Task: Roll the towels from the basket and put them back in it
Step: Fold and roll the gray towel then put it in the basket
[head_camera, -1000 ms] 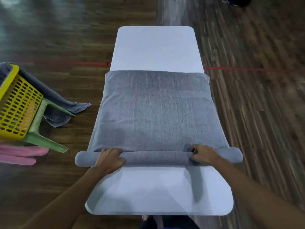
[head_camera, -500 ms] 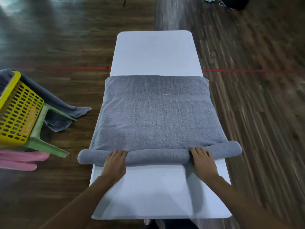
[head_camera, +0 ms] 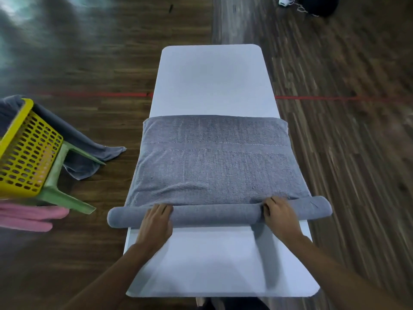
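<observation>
While the grey terry towel (head_camera: 214, 166) lies spread across the middle of the long white rectangular table (head_camera: 212, 86), its near end is wound into a tight roll that runs from left to right and overhangs both table edges. On the left part of this roll rests the left hand (head_camera: 156, 222), palm down, its fingers laid fairly straight over the top and pressing on it. The right hand (head_camera: 280, 217) sits on the right part of the roll, with its fingers bent over the top and the fingertips tucked in at the far side, where roll meets flat cloth. To the left of the table, on the dark wooden plank floor (head_camera: 346, 153), a yellow perforated plastic basket (head_camera: 26, 153) stands tilted on a pale green plastic stool (head_camera: 64, 198). A second grey towel (head_camera: 89, 157) hangs out of it down to the floor. Pink folded cloth (head_camera: 29, 218) lies just near of the stool. A red tape line (head_camera: 324, 98) crosses the floor beyond.
</observation>
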